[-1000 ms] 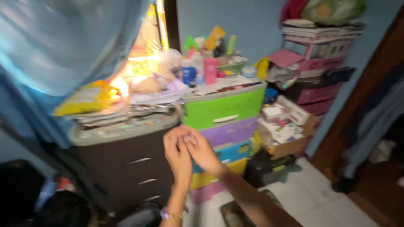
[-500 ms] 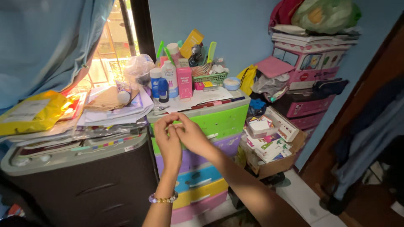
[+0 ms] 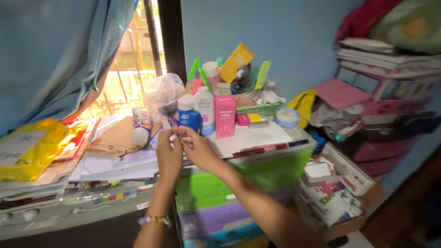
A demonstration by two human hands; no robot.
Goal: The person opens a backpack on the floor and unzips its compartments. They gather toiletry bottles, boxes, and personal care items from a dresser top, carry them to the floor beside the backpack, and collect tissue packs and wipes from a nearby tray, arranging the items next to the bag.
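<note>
My left hand (image 3: 168, 156) and my right hand (image 3: 198, 149) meet fingertip to fingertip in front of me, pinching a small pale object (image 3: 173, 137) too small to make out. A beaded bracelet (image 3: 154, 220) is on my left wrist. Both hands hover over the front edge of a colourful plastic drawer unit (image 3: 271, 170) with a green top drawer. Just behind my fingers stand a blue-and-white bottle (image 3: 188, 115), a white bottle (image 3: 205, 106) and a pink box (image 3: 224, 116).
More bottles, combs and a yellow box (image 3: 235, 61) crowd the drawer top. Papers (image 3: 117, 160) and a yellow packet (image 3: 27, 147) are piled on a dark cabinet at left. A blue curtain (image 3: 55, 50) hangs by the window. Boxes (image 3: 335, 188) and pink crates (image 3: 390, 105) stand at right.
The view has moved closer to the drawer top and risen. My hands stay together and have lifted from in front of the drawers up to the level of the bottles.
</note>
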